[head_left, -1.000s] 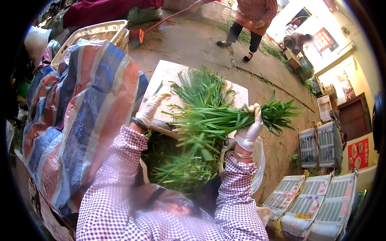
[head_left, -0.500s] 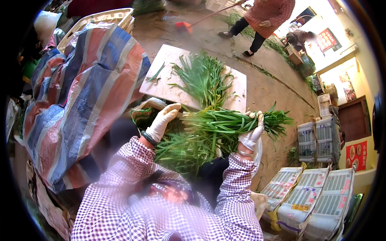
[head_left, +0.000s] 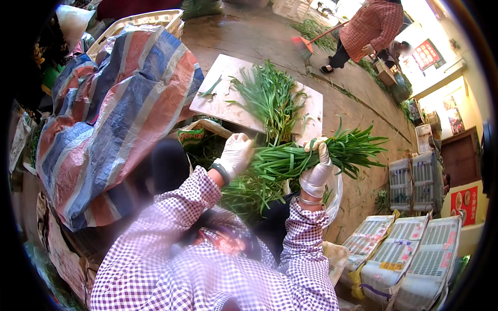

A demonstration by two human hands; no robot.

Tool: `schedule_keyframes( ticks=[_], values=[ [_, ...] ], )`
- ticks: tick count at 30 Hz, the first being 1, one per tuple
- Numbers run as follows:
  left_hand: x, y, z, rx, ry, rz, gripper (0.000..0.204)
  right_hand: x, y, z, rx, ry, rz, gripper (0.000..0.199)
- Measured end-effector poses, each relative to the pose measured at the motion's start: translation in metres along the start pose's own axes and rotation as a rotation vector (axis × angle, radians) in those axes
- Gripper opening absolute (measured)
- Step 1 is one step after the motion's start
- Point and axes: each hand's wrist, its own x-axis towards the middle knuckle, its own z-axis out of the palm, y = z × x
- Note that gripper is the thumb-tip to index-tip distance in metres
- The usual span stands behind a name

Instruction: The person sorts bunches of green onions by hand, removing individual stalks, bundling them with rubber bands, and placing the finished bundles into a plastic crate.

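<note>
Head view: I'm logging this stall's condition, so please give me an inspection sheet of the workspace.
Surface: white board, loose pile of green leaves on it.
Job's things: bundle of long green leaves, held level over more greens.
Clutter: striped tarp; white crates; pale basket.
Grippers: left hand and right hand, both gloved, grip the bundle.
Cables: nothing seen.
Surroundings: wet concrete floor; another person sweeping with a broom.
</note>
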Motion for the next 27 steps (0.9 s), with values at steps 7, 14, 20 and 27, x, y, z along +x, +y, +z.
schedule_keyframes(
  ticks=[7, 14, 20, 27],
  values=[
    [-0.020, -0.001, 0.034, 0.362, -0.017, 0.026, 0.009, -0.024, -0.009, 0.025, -0.300, 0.063, -0.016, 0.021],
    [-0.039, -0.001, 0.052, 0.329, -0.127, 0.078, 0.010, -0.029, -0.020, 0.019, -0.386, 0.058, -0.096, 0.024],
    [-0.052, -0.010, 0.059, 0.288, -0.291, 0.113, 0.011, -0.031, -0.029, 0.017, -0.446, 0.085, -0.165, 0.020],
    [-0.087, -0.052, 0.056, 0.369, -0.761, -0.126, 0.020, -0.017, -0.074, 0.004, -0.231, 0.127, -0.234, 0.018]
  ],
)
